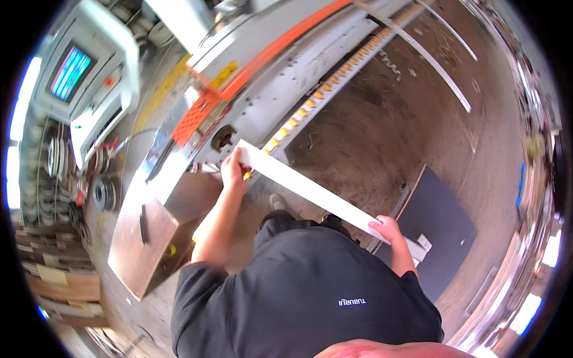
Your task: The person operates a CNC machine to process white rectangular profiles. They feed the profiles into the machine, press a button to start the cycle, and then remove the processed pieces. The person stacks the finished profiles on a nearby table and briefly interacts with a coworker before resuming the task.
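Observation:
A long, narrow white board (310, 190) stretches slantwise in front of my body, its left end farther away than its right. Closed on its left end is my left hand (233, 171), beside the near end of a long grey and orange machine (256, 95). A row of yellow rollers (310, 103) runs along the machine's edge, just past the board's left end. My right hand (388, 230) grips the board toward its right end, thumb on top and the other fingers mostly hidden beneath. Below that end is a dark grey panel (439, 221).
At the left stands a control cabinet with a lit screen (70, 73). A brown box-like table (140, 241) is near my left arm. Rolls of banding (104, 194) and stacked boards (62, 280) lie farther left. White strips (439, 68) extend from the machine at far right.

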`<state>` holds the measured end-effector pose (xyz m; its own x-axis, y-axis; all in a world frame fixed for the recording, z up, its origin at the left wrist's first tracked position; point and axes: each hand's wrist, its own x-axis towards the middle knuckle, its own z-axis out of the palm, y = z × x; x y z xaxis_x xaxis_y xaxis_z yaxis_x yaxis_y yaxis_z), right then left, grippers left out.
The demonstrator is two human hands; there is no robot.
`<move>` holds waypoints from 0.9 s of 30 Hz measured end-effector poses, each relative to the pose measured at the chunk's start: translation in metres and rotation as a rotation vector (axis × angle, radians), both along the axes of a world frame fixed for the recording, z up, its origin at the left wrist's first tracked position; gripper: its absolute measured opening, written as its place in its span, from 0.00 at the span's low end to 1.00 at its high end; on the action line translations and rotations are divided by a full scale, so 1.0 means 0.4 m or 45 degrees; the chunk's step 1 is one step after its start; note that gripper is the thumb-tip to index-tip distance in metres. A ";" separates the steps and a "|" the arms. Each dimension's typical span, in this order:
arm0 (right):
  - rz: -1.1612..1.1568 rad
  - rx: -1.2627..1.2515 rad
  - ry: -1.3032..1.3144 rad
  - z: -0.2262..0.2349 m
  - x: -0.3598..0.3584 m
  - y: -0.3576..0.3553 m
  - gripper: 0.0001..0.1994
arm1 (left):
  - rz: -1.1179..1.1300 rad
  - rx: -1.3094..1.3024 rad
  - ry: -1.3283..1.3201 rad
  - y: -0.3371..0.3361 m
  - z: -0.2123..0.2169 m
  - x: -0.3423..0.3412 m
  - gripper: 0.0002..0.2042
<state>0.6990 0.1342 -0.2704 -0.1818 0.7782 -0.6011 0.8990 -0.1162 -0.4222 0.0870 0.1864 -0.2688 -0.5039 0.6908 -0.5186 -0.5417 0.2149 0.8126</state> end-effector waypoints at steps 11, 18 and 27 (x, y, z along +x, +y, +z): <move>-0.233 -0.094 0.252 -0.039 -0.572 -0.041 0.27 | -0.014 0.045 0.334 0.038 -0.132 -0.145 0.31; -0.189 -0.164 0.169 -0.038 -0.688 0.019 0.28 | 0.003 0.008 0.435 0.059 -0.092 -0.175 0.42; -0.180 -0.169 0.229 -0.003 -0.687 0.088 0.29 | 0.097 0.002 0.109 0.110 -0.046 -0.170 0.42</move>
